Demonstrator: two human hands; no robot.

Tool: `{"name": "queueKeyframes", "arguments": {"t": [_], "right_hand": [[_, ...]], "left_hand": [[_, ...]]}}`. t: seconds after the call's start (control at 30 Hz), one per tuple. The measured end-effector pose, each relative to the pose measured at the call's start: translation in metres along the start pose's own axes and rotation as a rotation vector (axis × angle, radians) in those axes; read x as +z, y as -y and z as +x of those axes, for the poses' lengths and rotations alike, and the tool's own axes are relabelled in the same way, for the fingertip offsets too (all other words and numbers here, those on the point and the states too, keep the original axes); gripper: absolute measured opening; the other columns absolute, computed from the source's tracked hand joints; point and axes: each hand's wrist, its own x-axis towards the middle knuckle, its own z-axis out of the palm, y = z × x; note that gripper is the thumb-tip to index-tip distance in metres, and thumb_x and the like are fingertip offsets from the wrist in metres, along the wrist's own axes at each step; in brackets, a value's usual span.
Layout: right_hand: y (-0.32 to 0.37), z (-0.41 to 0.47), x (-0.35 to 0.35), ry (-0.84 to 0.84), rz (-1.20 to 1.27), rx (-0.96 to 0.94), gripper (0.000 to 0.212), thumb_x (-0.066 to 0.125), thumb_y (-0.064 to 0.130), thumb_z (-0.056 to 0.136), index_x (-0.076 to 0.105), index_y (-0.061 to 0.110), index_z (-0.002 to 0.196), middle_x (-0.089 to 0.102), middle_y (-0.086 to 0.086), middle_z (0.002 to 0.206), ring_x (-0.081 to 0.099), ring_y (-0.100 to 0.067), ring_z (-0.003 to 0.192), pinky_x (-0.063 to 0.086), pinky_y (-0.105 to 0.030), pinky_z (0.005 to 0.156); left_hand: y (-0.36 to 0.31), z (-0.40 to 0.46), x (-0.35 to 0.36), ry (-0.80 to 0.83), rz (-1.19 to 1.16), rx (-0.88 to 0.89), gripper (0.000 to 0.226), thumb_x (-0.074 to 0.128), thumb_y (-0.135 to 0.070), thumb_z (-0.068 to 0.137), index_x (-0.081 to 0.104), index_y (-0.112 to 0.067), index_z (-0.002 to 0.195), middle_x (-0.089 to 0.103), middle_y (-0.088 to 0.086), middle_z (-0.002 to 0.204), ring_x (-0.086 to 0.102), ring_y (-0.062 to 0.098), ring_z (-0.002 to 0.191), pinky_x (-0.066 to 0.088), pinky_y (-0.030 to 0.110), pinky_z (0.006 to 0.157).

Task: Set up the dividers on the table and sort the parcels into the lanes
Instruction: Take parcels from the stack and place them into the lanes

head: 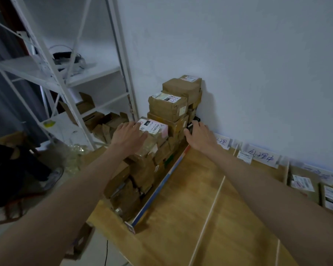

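Against the white wall (238, 54), parcels (167, 106) are stacked at the worktop's (190, 189) left edge. My left hand (128, 136) lies flat on one; my right hand (199, 136) reaches in, fingers loose.

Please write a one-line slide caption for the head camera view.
Both hands, left hand and right hand, reach a stack of brown cardboard parcels on the wooden table.
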Motion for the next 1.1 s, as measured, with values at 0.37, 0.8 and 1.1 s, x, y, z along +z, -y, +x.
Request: {"name": "queueKeyframes", "arguments": {"t": [0.37,0.8,1.1], "right_hand": [[0.031,0.093,0.014,-0.083,-0.012,0.078,0.049,0.034,0.041,0.103,0.044,0.007,0.137,0.052,-0.015,0.133,0.051,-0.033,0.120,0.043,-0.044,0.097],[0.064,0.185,0.036,-0.026,0.463,0.544,0.062,0.037,0.045,0.103,0.027,0.006,0.150,0.044,-0.017,0.148,0.046,-0.035,0.132,0.040,-0.042,0.108],[0.058,0.201,0.055,-0.055,0.779,0.650,0.064,0.053,0.046,0.096,0.031,0.014,0.147,0.049,-0.010,0.144,0.052,-0.031,0.126,0.046,-0.048,0.106]], "left_hand": [[0.029,0.142,0.010,-0.040,-0.025,0.134,0.061,0.027,-0.052,0.103,0.042,-0.011,0.145,0.047,0.012,0.147,0.045,0.031,0.134,0.033,0.047,0.113],[0.048,0.284,0.051,0.139,-0.460,0.040,0.068,0.029,-0.060,0.100,0.047,-0.005,0.138,0.054,0.017,0.135,0.055,0.034,0.119,0.047,0.045,0.097],[0.033,0.288,0.078,0.129,-0.770,-0.050,0.053,0.040,-0.051,0.102,0.056,-0.006,0.125,0.064,0.013,0.119,0.060,0.027,0.097,0.045,0.034,0.074]]}}
